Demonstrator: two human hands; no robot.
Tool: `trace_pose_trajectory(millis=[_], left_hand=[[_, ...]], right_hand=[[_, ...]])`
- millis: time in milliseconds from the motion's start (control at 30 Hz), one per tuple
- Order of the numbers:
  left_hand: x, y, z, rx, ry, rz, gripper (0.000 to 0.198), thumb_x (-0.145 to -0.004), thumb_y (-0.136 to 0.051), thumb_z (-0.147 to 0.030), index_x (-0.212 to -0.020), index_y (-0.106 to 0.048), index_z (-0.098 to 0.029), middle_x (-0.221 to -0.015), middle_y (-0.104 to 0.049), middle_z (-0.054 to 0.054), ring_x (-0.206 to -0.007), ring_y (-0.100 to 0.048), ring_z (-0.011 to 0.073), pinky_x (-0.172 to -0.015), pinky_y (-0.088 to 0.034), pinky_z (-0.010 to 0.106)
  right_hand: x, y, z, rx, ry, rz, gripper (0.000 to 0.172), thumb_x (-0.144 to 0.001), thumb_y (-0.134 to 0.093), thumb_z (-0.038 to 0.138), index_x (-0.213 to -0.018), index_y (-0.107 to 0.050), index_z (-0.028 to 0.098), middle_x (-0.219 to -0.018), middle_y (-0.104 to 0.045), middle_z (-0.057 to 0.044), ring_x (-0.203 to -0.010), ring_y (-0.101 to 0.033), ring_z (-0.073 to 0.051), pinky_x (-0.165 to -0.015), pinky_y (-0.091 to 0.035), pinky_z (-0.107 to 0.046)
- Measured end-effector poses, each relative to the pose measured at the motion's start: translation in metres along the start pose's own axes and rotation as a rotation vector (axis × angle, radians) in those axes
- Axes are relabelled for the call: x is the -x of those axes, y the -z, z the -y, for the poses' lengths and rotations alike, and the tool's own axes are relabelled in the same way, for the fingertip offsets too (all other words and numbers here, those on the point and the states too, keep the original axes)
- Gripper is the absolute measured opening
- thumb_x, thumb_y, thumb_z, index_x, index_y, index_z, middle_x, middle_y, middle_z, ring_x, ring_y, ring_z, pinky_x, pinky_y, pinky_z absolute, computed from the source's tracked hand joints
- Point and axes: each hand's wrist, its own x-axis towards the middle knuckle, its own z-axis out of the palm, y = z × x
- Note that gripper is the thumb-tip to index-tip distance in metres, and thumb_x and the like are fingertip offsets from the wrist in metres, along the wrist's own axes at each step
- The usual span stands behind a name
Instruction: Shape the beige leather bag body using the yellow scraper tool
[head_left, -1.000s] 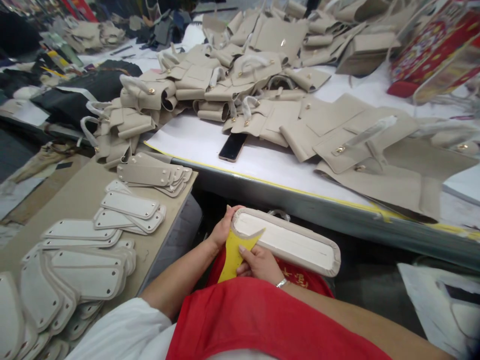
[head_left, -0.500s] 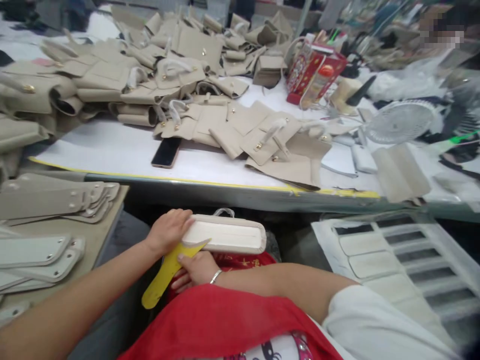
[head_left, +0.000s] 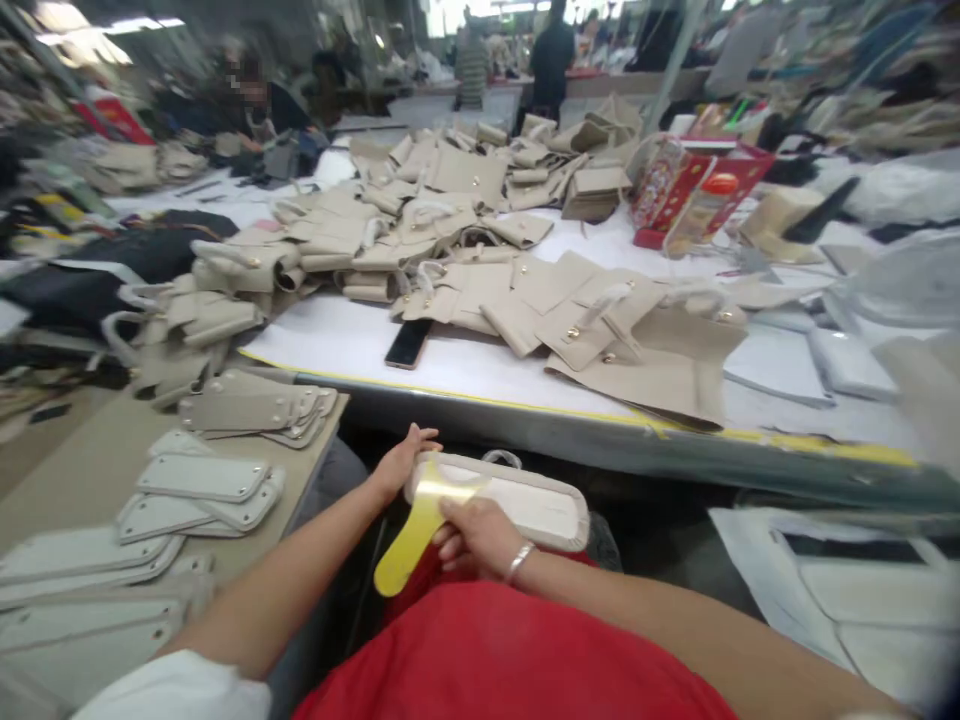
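Note:
On my lap lies a handbag-like piece with a long, rounded cream bottom panel turned up and a looped handle behind it. My left hand grips its left end, fingers stretched over the far edge; the thumb is hidden. In my right hand, pinched between thumb and fingers, is a yellow flat scraper-like tool. Its wide head lies against the panel's left part, and its rounded end points down toward me. A bracelet circles my right wrist.
Beige bag pieces cover much of the white table, with a phone near its yellow-taped edge. Stacked strap pieces lie on a board at left. A red box stands at back right; framed cream panels lie at lower right.
The view has swung up and left, showing people farther back. The yellow tool's head has shifted toward the panel's left end. My left fingers now stretch out more over its far edge.

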Motion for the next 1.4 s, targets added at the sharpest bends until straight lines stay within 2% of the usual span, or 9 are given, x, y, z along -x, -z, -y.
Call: trace_pose_trajectory(millis=[67, 167, 400, 567, 700, 900, 1200, 1300, 1400], left_hand=[[0.007, 0.012, 0.012, 0.281, 0.087, -0.010, 0.062, -0.084, -0.023, -0.062, -0.117, -0.051, -0.019, -0.119, -0.056, 0.013, -0.107, -0.053, 0.0248, -0.086, -0.040, 0.038], [0.018, 0.017, 0.026, 0.529, 0.100, 0.013, 0.048, -0.082, -0.045, -0.053, -0.115, -0.056, -0.019, -0.130, -0.049, 0.011, -0.118, -0.045, 0.0253, -0.093, -0.036, 0.037], [0.025, -0.001, 0.028, 0.465, -0.052, 0.049, 0.046, -0.074, -0.063, -0.036, -0.115, -0.058, -0.016, -0.117, -0.059, 0.010, -0.106, -0.053, 0.0237, -0.092, -0.036, 0.031], [0.030, -0.002, 0.023, 0.323, -0.080, 0.017, 0.048, -0.074, -0.061, -0.041, -0.115, -0.058, -0.016, -0.114, -0.061, 0.010, -0.101, -0.055, 0.0243, -0.087, -0.040, 0.031], [0.032, -0.005, 0.026, 0.299, -0.038, -0.005, 0.059, -0.071, -0.064, -0.046, -0.119, -0.054, -0.015, -0.118, -0.059, 0.010, -0.106, -0.054, 0.0256, -0.087, -0.043, 0.031], [0.032, -0.018, 0.035, 0.437, -0.081, -0.050, 0.054, -0.078, -0.052, -0.052, -0.118, -0.054, -0.015, -0.123, -0.056, 0.009, -0.115, -0.049, 0.0223, -0.096, -0.038, 0.031], [0.047, -0.024, 0.039, 0.307, -0.147, -0.231, 0.044, -0.081, -0.048, -0.048, -0.110, -0.056, -0.016, -0.109, -0.062, 0.009, -0.102, -0.055, 0.0235, -0.092, -0.040, 0.035], [0.048, -0.008, 0.033, 0.105, -0.173, -0.169, 0.048, -0.077, -0.052, -0.049, -0.111, -0.057, -0.016, -0.115, -0.059, 0.010, -0.110, -0.051, 0.0264, -0.098, -0.034, 0.036], [0.045, 0.005, 0.018, -0.269, -0.423, 0.024, 0.063, -0.061, -0.070, -0.047, -0.117, -0.056, -0.021, -0.130, -0.048, 0.009, -0.123, -0.038, 0.0291, -0.106, -0.021, 0.036]], right_hand=[[-0.006, 0.016, 0.027, -0.067, 0.031, -0.076, 0.037, -0.090, -0.043, 0.035, -0.063, -0.052, 0.012, -0.042, -0.050, 0.001, -0.033, -0.045, -0.006, -0.036, -0.044, -0.018], [-0.041, 0.044, 0.075, -0.175, 0.128, -0.197, 0.026, -0.089, -0.045, 0.026, -0.067, -0.050, 0.013, -0.048, -0.053, 0.002, -0.035, -0.045, -0.005, -0.038, -0.044, -0.017], [-0.100, 0.083, 0.118, -0.135, 0.152, -0.265, 0.022, -0.093, -0.031, 0.021, -0.078, -0.046, 0.014, -0.058, -0.058, -0.002, -0.053, -0.059, -0.009, -0.057, -0.053, -0.022], [-0.050, 0.122, 0.095, 0.037, 0.260, -0.324, 0.016, -0.087, -0.046, 0.028, -0.086, -0.052, 0.013, -0.073, -0.063, -0.006, -0.054, -0.060, -0.013, -0.051, -0.050, -0.026], [0.000, 0.160, 0.032, 0.219, 0.458, -0.528, 0.029, -0.088, -0.040, 0.038, -0.089, -0.057, 0.014, -0.086, -0.064, -0.007, -0.070, -0.061, -0.012, -0.068, -0.050, -0.027], [0.022, 0.149, -0.062, 0.316, 0.567, -0.596, 0.046, -0.089, -0.031, 0.050, -0.110, -0.056, 0.018, -0.117, -0.058, -0.007, -0.110, -0.051, -0.017, -0.100, -0.034, -0.032], [0.018, 0.146, -0.043, 0.748, 0.584, -0.590, 0.045, -0.089, -0.027, 0.044, -0.109, -0.056, 0.015, -0.107, -0.061, -0.010, -0.099, -0.056, -0.021, -0.091, -0.041, -0.033], [0.017, 0.152, -0.033, 0.873, 0.581, -0.541, 0.048, -0.089, -0.027, 0.044, -0.114, -0.054, 0.014, -0.117, -0.057, -0.012, -0.108, -0.051, -0.021, -0.097, -0.038, -0.036], [0.025, 0.153, -0.021, 1.172, 0.680, -0.339, 0.059, -0.082, -0.043, 0.049, -0.129, -0.041, 0.013, -0.134, -0.041, -0.014, -0.123, -0.037, -0.023, -0.105, -0.029, -0.038]])
